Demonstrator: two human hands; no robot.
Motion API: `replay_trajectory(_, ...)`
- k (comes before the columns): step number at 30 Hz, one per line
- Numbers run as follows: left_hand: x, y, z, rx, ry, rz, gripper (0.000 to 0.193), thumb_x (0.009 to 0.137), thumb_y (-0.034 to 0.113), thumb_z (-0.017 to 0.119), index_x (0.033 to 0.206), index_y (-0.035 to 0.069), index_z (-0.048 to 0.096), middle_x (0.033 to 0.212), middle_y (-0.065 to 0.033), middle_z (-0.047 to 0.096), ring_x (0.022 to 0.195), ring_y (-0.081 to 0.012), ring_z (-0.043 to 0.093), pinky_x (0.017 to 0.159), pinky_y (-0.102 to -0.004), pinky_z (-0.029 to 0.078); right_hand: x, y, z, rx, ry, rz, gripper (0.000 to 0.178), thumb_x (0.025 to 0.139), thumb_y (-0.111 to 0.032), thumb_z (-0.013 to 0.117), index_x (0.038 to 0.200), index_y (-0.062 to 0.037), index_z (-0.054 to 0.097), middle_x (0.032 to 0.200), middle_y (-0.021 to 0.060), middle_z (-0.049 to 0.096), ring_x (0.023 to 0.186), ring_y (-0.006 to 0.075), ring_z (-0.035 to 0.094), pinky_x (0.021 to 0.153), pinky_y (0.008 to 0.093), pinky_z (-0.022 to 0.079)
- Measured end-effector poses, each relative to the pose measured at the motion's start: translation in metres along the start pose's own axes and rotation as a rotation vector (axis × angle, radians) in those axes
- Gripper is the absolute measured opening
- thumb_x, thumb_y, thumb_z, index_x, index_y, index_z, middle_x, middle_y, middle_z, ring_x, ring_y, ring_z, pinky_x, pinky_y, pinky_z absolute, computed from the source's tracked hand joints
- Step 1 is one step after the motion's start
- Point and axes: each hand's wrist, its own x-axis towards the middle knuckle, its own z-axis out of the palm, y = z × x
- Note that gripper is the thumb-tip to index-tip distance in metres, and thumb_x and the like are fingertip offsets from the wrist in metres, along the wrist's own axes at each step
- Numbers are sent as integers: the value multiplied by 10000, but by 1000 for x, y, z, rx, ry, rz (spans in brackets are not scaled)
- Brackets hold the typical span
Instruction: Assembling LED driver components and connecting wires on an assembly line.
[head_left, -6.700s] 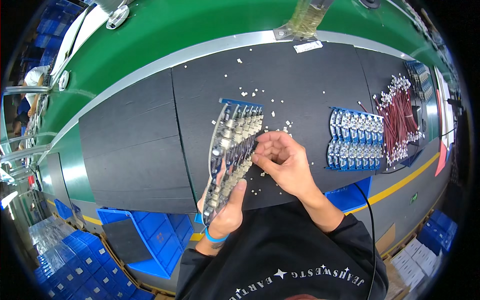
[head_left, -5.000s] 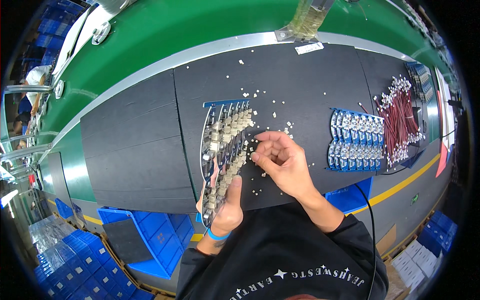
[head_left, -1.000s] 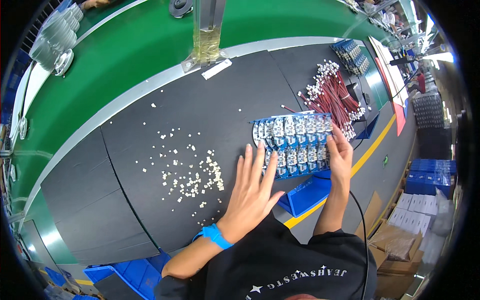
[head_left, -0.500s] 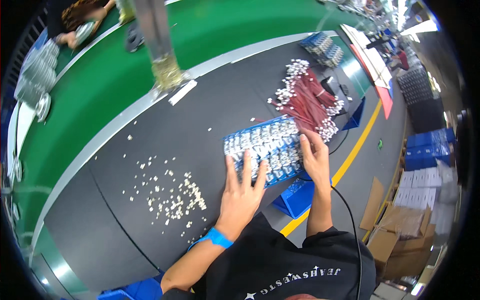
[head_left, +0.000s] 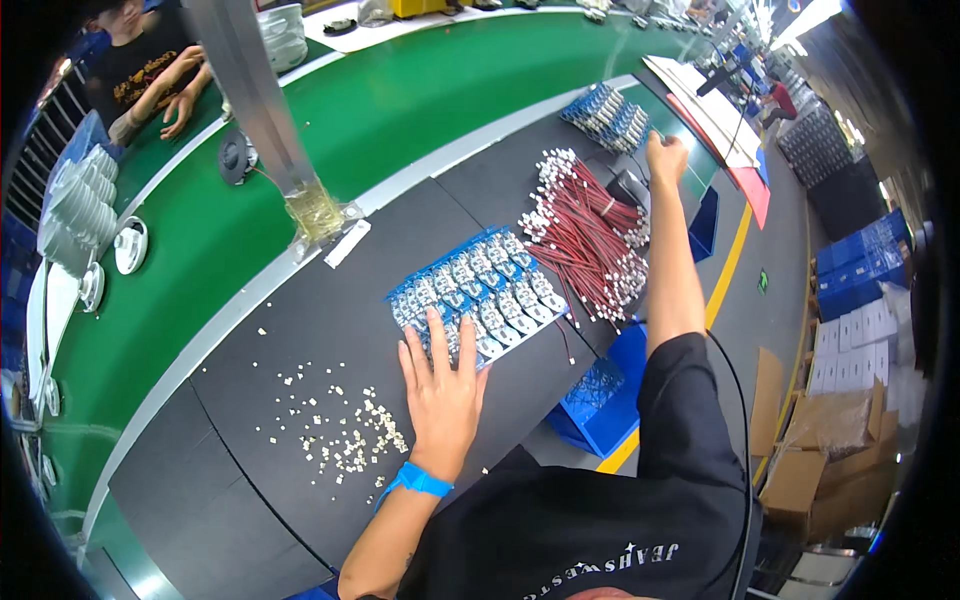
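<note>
My left hand (head_left: 440,405) lies with fingers spread on the near edge of a blue circuit board panel (head_left: 480,285). Rows of white and silver parts cover this panel, which rests flat on the dark table. My right hand (head_left: 667,158) is stretched out to the far right, its fingers curled together beside a stack of similar blue boards (head_left: 607,117). Whatever those fingers may hold is too small to make out. Between the panel and my right arm lies a heap of red and black wires (head_left: 585,235) with white connectors on their ends.
Small white pieces (head_left: 355,430) are scattered at the left of the table. A metal post (head_left: 250,100) rises at the far edge. Below the near edge hangs a blue bin (head_left: 625,385). A black cable (head_left: 740,400) runs past my right arm. Across the green conveyor (head_left: 400,95) sits a co-worker (head_left: 140,70).
My right hand has left the panel's right end and reached out to the far board stack. The panel has shifted left from the wires. My left hand stays on it. The view has tilted.
</note>
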Motion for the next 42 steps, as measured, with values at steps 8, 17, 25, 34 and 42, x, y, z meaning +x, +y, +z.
replay_trajectory(8,-3,-4,12,-10,0,-33,636,829,293,653,1380,93,406,1448,-264,269,1292,-537,262,1041,-625,237,39,6,43,-113,-410,350,451,643,-223,824,938,62,636,1003,207,657,909,292,663,689,378,574)
replay_trajectory(17,-3,-3,12,-33,-4,-32,658,828,285,654,1392,78,385,1456,-262,251,1306,-536,234,1041,-635,223,74,4,54,-53,-385,385,199,703,-68,738,803,50,613,822,170,649,709,257,662,622,362,579)
replay_trajectory(25,-7,-11,18,-84,115,-21,764,827,345,652,1397,-28,306,1438,-318,246,1297,-531,268,1037,-616,257,75,-22,72,1206,-201,591,310,782,186,540,1063,193,410,1047,298,531,939,387,598,847,573,540)
replay_trajectory(34,-37,-47,-16,94,34,-87,741,841,393,614,1354,-76,358,1421,-293,308,1325,-457,284,1084,-509,253,-116,-107,-102,1552,-649,344,233,903,25,533,1090,153,479,1096,203,547,1042,237,550,951,316,498)
replay_trajectory(42,-114,-23,-21,-104,-167,218,641,846,493,556,1366,138,436,1433,-169,365,1332,-372,314,1070,-524,261,-251,-94,-198,1235,-1116,335,326,878,18,569,1199,55,527,1077,122,636,886,162,636,712,275,539)
